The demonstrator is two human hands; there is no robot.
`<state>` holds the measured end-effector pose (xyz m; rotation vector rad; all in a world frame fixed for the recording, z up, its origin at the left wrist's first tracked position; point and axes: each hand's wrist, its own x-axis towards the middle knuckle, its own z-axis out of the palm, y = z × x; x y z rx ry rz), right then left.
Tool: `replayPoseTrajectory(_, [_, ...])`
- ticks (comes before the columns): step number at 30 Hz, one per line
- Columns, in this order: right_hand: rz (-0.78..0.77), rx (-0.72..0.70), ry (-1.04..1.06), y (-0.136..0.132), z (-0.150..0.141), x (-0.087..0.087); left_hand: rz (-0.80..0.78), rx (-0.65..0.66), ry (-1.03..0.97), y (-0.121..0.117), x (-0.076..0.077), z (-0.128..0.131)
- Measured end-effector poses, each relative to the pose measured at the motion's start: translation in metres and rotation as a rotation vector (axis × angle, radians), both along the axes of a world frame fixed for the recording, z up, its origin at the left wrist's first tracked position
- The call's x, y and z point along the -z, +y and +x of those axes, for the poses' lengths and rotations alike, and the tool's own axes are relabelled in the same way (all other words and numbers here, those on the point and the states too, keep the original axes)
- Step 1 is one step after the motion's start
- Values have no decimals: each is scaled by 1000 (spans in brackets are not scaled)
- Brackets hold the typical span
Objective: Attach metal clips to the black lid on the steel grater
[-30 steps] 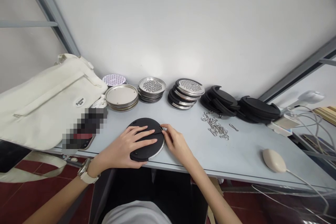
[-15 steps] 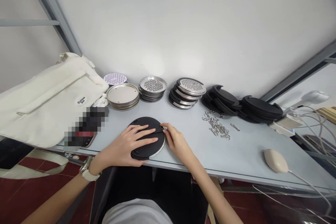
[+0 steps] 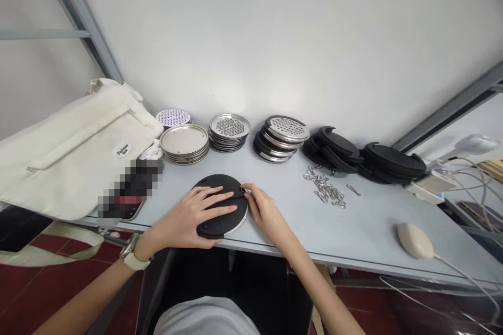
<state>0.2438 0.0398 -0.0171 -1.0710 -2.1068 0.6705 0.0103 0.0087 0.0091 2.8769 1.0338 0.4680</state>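
Observation:
A round black disc [image 3: 214, 185] with a metal rim lies flat near the front edge of the grey table [image 3: 369, 230]. My left hand [image 3: 192, 217] rests on top of it, fingers spread flat and pressing down. My right hand [image 3: 264, 210] sits at the disc's right edge, its fingertips pinched on a small metal clip [image 3: 244, 192] at the rim. A loose pile of similar metal clips [image 3: 327, 188] lies to the right.
Along the wall stand stacks of metal discs [image 3: 184, 142], perforated metal plates [image 3: 229, 131], black-rimmed grater discs [image 3: 281, 137] and black covers [image 3: 367, 158]. A white bag [image 3: 66, 152] lies at the left, a beige mouse [image 3: 415, 240] at the right.
Both hands and the disc stay as they were; only the camera view has shifted slightly.

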Motion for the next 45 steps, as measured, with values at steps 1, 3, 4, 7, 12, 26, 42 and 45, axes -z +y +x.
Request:
replayPoseTrajectory(1, [1, -1, 1, 0, 0, 0, 1, 0, -3, 0, 0, 0])
replayPoseTrajectory(3, [-2, -1, 0, 0, 0, 0, 0, -3, -5, 0, 0, 0])
replayPoseTrajectory(4, [-5, -1, -1, -1, 1, -1, -3, -5, -3, 0, -1, 0])
replayPoseTrajectory(7, [-18, 2, -11, -1, 1, -2, -6, -3, 3, 0, -1, 0])
replayPoseTrajectory(12, [-24, 5, -18, -2, 1, -1, -9, -2, -7, 0, 0, 0])
replayPoseTrajectory(26, [-38, 20, -24, -2, 1, -2, -14, 1, 6, 1, 1, -1])
replayPoseTrajectory(42, [-24, 35, -62, -3, 1, -1, -7, 4, -7, 1, 2, -1])
replayPoseTrajectory(45, [-14, 35, -57, -3, 1, -1, -9, 3, -4, 1, 1, -1])
